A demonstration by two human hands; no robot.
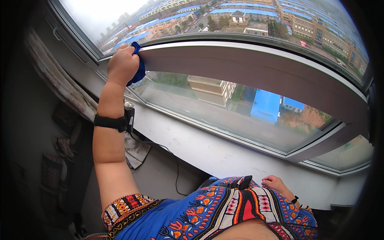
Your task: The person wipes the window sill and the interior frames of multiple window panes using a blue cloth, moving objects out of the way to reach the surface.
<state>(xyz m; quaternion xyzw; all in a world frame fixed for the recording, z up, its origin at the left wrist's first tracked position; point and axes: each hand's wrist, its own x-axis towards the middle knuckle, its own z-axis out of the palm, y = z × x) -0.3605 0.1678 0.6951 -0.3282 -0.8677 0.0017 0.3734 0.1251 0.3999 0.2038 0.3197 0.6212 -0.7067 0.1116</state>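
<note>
My left arm reaches up to the left end of the window's horizontal frame bar. Bunched in my left hand is a blue cloth, which hangs down past the bar's edge. The fingers are closed round it and press it on the frame near the corner. Low at the right, my right hand is beside my body, above the white windowsill. Its fingers curl in loosely, and nothing shows in them.
Glass panes lie above and below the bar, with buildings and blue roofs outside. A curtain hangs at the left. A black cable runs down from a black wrist strap device. Shoes stand in the dim area at the left.
</note>
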